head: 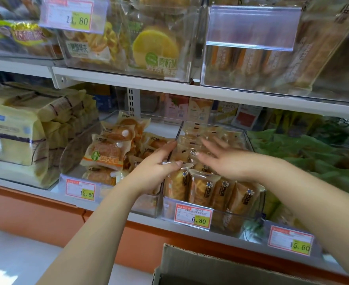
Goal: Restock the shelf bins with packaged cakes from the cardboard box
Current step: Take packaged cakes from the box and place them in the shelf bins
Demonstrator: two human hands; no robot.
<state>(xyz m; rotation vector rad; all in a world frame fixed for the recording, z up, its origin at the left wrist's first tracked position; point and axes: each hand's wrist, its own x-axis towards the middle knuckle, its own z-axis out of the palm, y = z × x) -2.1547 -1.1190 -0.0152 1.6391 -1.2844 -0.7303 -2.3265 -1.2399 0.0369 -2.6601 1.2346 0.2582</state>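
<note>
**bracing the bin, levelling the row**

- left hand [155,167]: thumb and forefinger pinch the top edge of the clear bin [239,223] at its front-left corner, where its side wall meets the neighbouring bin [146,204]. a wrapper edge may be caught in the pinch too, cannot tell. judged purpose: to hold the light plastic bin so it does not slide back on the shelf [36,194] while the other hand works inside.
- right hand [229,161]: flat and relaxed, fingers [210,144] spread wide, gripping nothing. it is blurred. it hovers over or just touches the flat packs at the rear of the bin; contact cannot be confirmed. the wide spread suits pressing or sweeping several packs at once rather than picking up one.
- packaged cakes [205,191]: a row stands upright, packed side by side against the bin's front wall, above the 6.80 price tag [193,216]. more lie flat behind them. standing them up front shows the labels and saves room.
- cardboard box [200,268]: open, at the bottom edge of view, just below the bin. its contents are not visible.
- judgement: this is a tidying step between loads. the bin looks fairly full in front, with some room at the back.
- risk: pushing too hard could topple the upright row.
</note>
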